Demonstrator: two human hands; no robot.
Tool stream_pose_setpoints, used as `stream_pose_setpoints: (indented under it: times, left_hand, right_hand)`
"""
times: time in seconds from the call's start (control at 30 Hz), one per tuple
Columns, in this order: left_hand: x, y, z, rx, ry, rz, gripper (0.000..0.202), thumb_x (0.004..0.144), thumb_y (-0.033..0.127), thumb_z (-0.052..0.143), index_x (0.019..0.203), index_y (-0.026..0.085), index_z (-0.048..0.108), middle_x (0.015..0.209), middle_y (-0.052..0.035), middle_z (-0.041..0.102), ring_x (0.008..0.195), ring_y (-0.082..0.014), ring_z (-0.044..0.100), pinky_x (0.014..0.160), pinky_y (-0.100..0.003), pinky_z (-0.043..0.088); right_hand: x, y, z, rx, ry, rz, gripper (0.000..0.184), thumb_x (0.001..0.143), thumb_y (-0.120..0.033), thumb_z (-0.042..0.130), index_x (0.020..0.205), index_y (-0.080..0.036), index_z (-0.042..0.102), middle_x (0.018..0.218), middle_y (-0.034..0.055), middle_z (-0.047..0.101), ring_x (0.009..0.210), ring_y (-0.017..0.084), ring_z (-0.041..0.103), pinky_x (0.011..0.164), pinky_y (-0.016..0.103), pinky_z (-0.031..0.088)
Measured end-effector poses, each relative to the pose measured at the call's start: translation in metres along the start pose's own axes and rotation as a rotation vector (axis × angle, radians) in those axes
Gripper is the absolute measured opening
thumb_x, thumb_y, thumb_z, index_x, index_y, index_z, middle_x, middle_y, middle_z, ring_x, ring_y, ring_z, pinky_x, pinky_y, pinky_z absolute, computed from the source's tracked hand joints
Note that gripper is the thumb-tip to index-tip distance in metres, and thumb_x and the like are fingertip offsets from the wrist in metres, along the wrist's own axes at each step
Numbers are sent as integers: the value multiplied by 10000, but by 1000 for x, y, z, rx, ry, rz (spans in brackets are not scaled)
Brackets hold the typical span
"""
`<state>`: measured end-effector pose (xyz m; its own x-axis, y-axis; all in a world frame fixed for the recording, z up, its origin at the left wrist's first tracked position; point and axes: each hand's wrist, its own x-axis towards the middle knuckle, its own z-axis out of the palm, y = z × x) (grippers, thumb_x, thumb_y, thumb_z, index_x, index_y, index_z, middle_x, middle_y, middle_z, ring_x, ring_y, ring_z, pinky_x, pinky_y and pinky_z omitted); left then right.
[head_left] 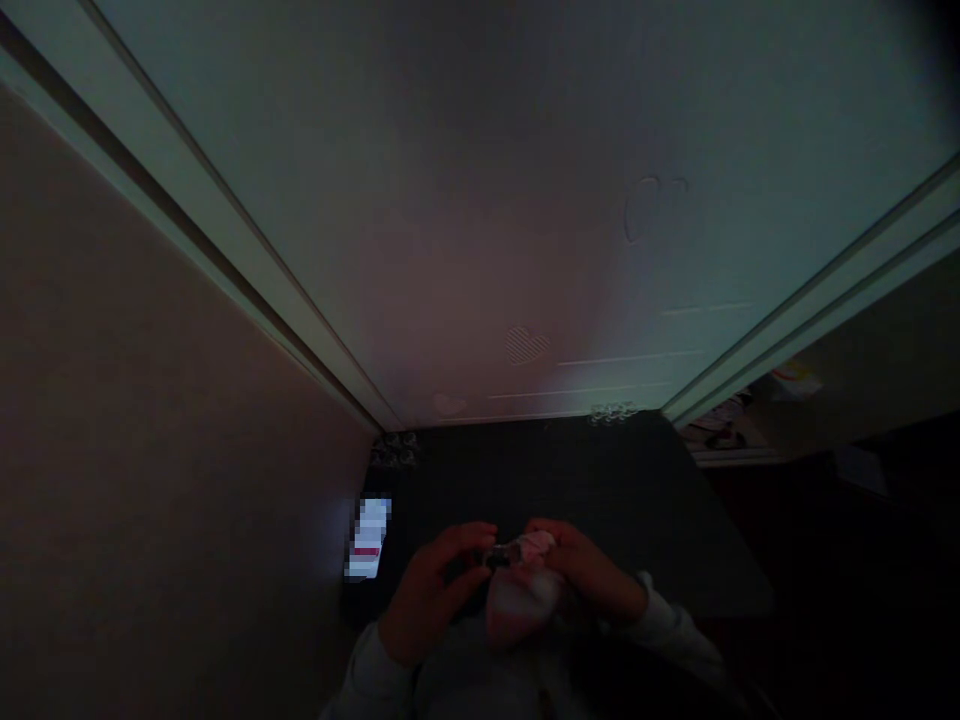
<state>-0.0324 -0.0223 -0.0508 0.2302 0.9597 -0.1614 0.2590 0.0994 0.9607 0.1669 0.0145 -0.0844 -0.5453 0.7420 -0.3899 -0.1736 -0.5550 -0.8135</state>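
Note:
In the dim light, my left hand (429,588) pinches one end of a small clear, shiny object (501,553) between thumb and fingers. Its exact kind is too dark to make out. My right hand (589,568) is closed on a pink and white cloth (521,605), which presses against the other end of that object. The cloth's lower part hangs down in front of my body. Both hands are over the near edge of a dark table (600,500).
Clusters of small clear round pieces stand at the table's back left (395,448) and against the white panel (613,413) at the back. A lit, blurred phone-like screen (369,538) lies at the left, beside a wall (187,450). Shelves with assorted items (727,415) are at the right.

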Motion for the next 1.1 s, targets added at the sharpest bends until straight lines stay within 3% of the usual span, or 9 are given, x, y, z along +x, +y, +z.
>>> stream_pose_setpoints:
  times: [0.17, 0.33, 0.47, 0.6, 0.7, 0.8, 0.97, 1.1]
  left_hand:
    - [2, -2, 3, -15, 23, 9, 273, 799, 199, 591, 1067, 225, 638, 1247, -83, 578, 1135, -249, 520, 930, -357, 434]
    - [5, 1, 8, -172, 10, -51, 408, 808, 297, 594, 1201, 201, 541, 1235, -96, 582, 1088, -241, 555, 930, -357, 441]
    - [11, 8, 14, -218, 94, -108, 358, 801, 370, 589, 1107, 185, 587, 1139, -81, 644, 1030, -240, 582, 887, -355, 462]
    - [17, 13, 19, -209, 137, -186, 336, 789, 443, 567, 983, 178, 634, 965, -59, 688, 827, -209, 627, 689, -301, 503]
    - [18, 12, 20, -197, 133, -231, 351, 802, 464, 536, 919, 152, 645, 740, -22, 660, 614, -146, 578, 530, -238, 437]
    - [17, 8, 20, -163, 104, -256, 372, 811, 474, 519, 923, 139, 635, 588, 26, 567, 491, -105, 493, 465, -217, 361]
    - [15, 2, 18, -189, 69, -235, 357, 803, 452, 536, 970, 148, 620, 606, 27, 560, 527, -115, 502, 498, -227, 374]
    - [14, 3, 16, -211, 49, -223, 323, 788, 399, 565, 1014, 172, 603, 757, -5, 630, 652, -147, 563, 580, -250, 427]
  right_hand:
    - [2, 3, -3, -11, 48, -27, 209, 613, -300, 690, 687, -159, 554, 595, -48, 522, 518, 79, 422, 496, 201, 312]
    - [1, -1, -7, -150, 76, -77, 203, 669, -306, 662, 817, -175, 615, 660, -28, 570, 540, 93, 470, 495, 208, 349]
    - [-2, -7, -7, -344, 98, -164, 209, 719, -281, 612, 898, -183, 659, 724, -1, 609, 560, 102, 487, 489, 211, 363]
    - [-5, -11, -6, -489, 68, -220, 240, 772, -250, 554, 978, -199, 668, 839, 33, 670, 678, 150, 573, 600, 255, 441]
    - [-8, -15, -5, -553, 46, -287, 270, 788, -235, 546, 1036, -213, 649, 979, 51, 682, 863, 199, 607, 748, 302, 464]
    - [-11, -18, -4, -589, 30, -314, 317, 792, -214, 533, 1097, -218, 618, 1036, 56, 677, 913, 210, 614, 787, 320, 470]
    - [-11, -19, -4, -673, -45, -368, 290, 813, -165, 484, 1042, -214, 654, 994, 57, 692, 901, 206, 621, 786, 326, 466]
    - [-11, -20, -5, -699, -88, -371, 337, 781, -101, 484, 1052, -212, 651, 1017, 61, 686, 918, 208, 620, 808, 332, 453]
